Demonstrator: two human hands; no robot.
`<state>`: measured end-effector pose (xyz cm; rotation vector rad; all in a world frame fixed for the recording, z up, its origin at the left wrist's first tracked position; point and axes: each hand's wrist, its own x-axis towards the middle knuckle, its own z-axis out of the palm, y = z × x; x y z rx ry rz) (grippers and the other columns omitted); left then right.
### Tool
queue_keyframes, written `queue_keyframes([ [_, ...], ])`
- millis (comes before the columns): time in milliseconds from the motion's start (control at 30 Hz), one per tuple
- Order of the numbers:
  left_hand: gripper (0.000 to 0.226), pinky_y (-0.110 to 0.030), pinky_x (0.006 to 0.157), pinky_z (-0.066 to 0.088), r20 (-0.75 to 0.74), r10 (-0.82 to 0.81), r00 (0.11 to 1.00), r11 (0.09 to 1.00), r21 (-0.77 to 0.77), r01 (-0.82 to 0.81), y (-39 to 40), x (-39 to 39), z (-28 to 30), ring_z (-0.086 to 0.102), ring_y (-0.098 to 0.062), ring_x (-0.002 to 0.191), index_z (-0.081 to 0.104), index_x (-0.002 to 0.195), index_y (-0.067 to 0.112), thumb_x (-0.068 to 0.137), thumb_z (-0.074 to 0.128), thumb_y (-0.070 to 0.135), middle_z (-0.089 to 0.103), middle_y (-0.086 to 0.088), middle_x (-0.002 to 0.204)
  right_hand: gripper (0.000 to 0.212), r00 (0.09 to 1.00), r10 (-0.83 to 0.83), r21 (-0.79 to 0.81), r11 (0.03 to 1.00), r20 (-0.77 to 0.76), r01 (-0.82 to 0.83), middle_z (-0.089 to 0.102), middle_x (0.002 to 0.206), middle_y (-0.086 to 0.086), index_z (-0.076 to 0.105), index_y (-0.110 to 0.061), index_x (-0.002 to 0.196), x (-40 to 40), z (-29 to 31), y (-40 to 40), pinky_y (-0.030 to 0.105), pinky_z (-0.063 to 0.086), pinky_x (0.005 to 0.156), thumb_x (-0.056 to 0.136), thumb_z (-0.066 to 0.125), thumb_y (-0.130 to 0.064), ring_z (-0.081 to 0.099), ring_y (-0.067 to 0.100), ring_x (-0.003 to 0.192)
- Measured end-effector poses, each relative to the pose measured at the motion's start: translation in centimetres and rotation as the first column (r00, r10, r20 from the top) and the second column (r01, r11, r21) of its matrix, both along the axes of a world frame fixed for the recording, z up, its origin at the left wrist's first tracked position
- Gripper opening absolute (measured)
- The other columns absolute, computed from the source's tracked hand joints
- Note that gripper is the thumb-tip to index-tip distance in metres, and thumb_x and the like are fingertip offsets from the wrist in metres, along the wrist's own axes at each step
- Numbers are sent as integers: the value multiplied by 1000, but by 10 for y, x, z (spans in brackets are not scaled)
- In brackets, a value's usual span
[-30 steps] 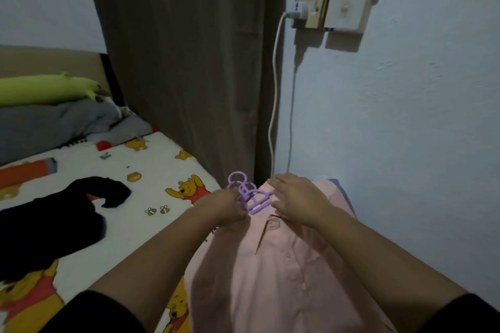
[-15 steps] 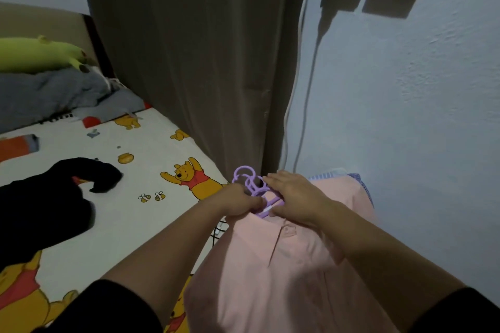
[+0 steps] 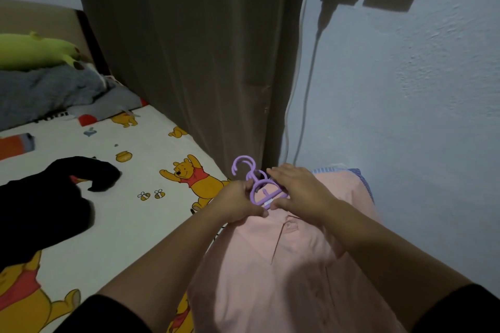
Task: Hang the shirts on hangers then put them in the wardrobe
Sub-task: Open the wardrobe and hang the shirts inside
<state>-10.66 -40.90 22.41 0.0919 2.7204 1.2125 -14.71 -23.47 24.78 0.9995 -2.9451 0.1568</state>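
Both hands, left hand and right hand, now close around the hangers at the pink shirt collar; hangers have drawn together, so separating one comes next.

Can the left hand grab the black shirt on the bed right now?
Probably not yet: the left hand is busy gripping the purple hangers. Nothing lies between it and the black shirt.

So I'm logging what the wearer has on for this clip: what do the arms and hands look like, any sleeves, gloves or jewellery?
Both forearms are bare. Dark, black-looking sleeves end near the elbows at the bottom edge of the head view. The left hand and right hand wear no gloves. No watch, ring or bracelet shows on the visible sides.
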Motion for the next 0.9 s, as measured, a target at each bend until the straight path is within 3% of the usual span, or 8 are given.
queue_keyframes([
  [200,68,-25,77,52,-185,124,975,992,36,-120,8,16,-6,57,-14,91,49,135,22,74,80,26,57,3,105,78,1000,-18,-26,999,9,18,46,142,0,34,-26,145,1,4,0,37,31,108,78,67,-51,39,23,130],
  [500,80,-14,83,43,-269,133,954,991,68,-119,11,29,-4,49,-7,100,28,151,21,84,72,17,51,0,125,78,997,-37,-62,997,74,42,51,128,1,34,-35,143,0,3,-1,38,40,101,72,53,-59,44,23,118],
  [700,82,-13,88,43,-300,114,947,993,44,-106,9,31,-3,47,-7,104,29,150,20,82,73,18,51,0,129,62,999,39,-113,993,16,-37,56,121,-6,46,-31,128,1,14,-2,31,37,91,73,71,-45,43,17,107],
  [800,82,-15,90,42,-304,94,948,996,16,-93,6,36,3,48,-8,105,29,150,22,82,74,23,52,-1,131,63,999,35,-102,994,-13,-36,53,121,-5,45,-30,128,4,14,-2,31,33,90,73,71,-46,40,17,108],
  [900,79,-22,96,37,-362,105,926,984,-99,-151,4,54,2,46,-13,116,25,151,28,85,67,42,49,1,137,63,1000,6,-109,994,-28,-9,52,122,-5,43,-31,128,7,13,-1,31,32,90,75,70,-47,40,16,110],
])
